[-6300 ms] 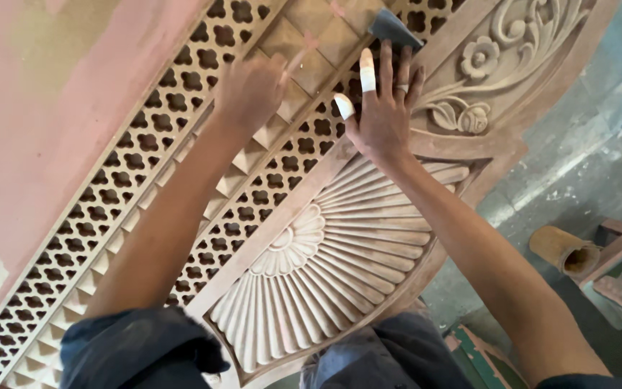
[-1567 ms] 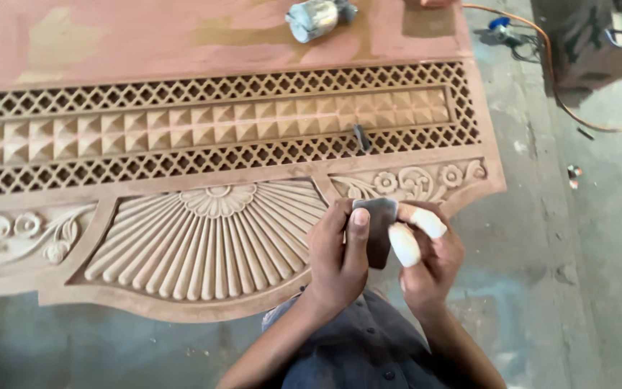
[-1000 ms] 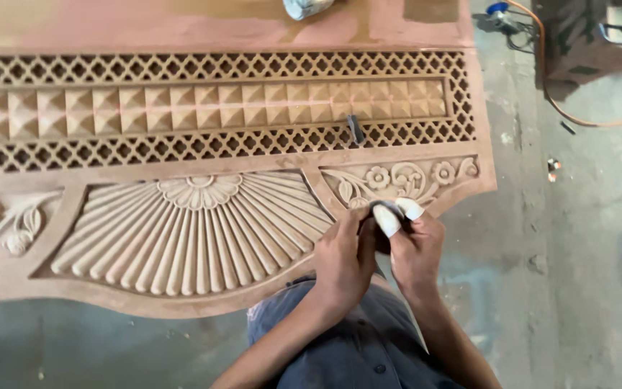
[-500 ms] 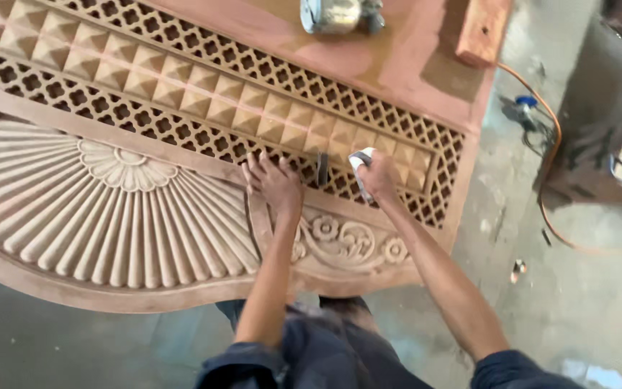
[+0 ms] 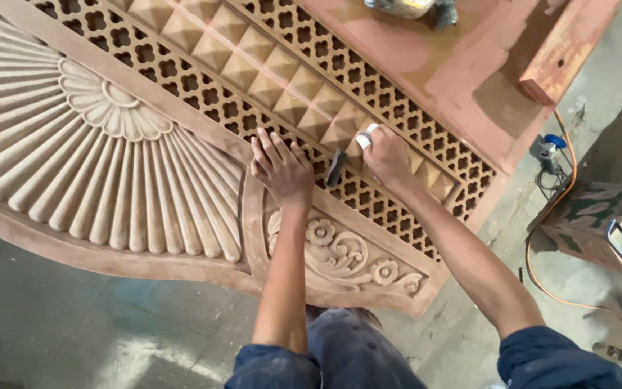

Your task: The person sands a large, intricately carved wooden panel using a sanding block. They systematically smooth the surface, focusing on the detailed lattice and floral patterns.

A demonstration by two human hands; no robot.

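Both arms reach forward, left hand (image 5: pixel 280 167) flat with fingers spread, right hand (image 5: pixel 385 155) curled, fingertips taped.

This is a wood-carving workshop. A large carved panel (image 5: pixel 181 166) of bare, unfinished wood fills most of the view, with a ribbed fan at its left end, flower scrolls along its near edge and a pierced lattice with a row of small pyramids across its middle. It lies low over a dusty concrete floor (image 5: pixel 52 331). A power tool (image 5: pixel 408 7) rests at the far edge, on a flat board behind the panel, beside a loose wood block (image 5: pixel 566 47) at the far right corner. An orange cable (image 5: pixel 541 252) trails across the floor to the right, past a plug (image 5: pixel 552 144) and more gear.
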